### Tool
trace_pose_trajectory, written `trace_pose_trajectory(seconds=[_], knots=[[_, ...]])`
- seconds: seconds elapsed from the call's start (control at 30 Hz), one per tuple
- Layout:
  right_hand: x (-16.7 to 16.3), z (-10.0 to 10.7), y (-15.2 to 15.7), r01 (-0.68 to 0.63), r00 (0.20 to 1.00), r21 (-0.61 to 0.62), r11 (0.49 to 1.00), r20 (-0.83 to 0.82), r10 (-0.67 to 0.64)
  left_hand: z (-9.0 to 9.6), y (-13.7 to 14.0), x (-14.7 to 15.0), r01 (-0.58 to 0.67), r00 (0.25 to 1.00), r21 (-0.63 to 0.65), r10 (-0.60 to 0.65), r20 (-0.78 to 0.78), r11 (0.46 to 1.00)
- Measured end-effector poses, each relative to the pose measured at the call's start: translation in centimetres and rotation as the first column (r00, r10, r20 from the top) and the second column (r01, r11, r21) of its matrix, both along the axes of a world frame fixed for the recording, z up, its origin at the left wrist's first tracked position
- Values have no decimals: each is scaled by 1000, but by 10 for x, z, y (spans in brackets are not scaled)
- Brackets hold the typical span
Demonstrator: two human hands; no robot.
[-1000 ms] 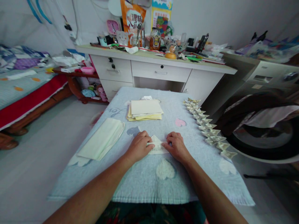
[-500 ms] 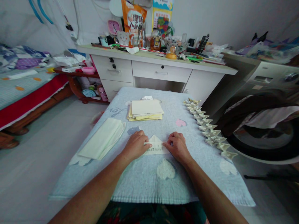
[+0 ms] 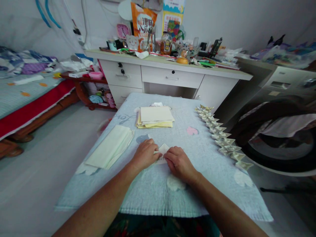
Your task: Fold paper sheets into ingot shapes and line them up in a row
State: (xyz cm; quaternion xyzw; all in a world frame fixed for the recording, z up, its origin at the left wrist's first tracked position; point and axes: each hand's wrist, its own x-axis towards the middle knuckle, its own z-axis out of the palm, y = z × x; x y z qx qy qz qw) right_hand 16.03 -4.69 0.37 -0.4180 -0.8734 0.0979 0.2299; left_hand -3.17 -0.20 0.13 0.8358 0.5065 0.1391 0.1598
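The right hand (image 3: 178, 162) slid in near the left hand (image 3: 146, 153); both pinch the paper (image 3: 163, 148) (likely pressing its fold).

The folded paper (image 3: 164, 148) at the clock's centre was cream, with dark print along its lower part. Under it, the cloth (image 3: 148, 194) was light blue, patterned with whitish hearts, a pink heart (image 3: 192, 131) toward two o'clock and grey lettering toward ten. The paper stack (image 3: 157, 114) at twelve showed cream above yellow; the sheets (image 3: 108, 148) at nine were pale greenish white. Between one and three, the folded pieces (image 3: 219, 135) looked off-white with darker markings. At ten, the bed cover (image 3: 29, 95) was pale blue-green with orange spots.
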Motion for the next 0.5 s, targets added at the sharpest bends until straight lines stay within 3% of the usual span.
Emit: trace_pose_trajectory(seconds=[0.2, 0.5], knots=[[-2, -2, 1, -18, 996, -45, 999, 84, 22, 2, 1, -5, -17, 1000, 19, 17, -13, 1000], [0, 3, -2, -47, 992, -53, 997, 116, 53, 19, 11, -28, 84, 996, -131, -85, -2, 988]])
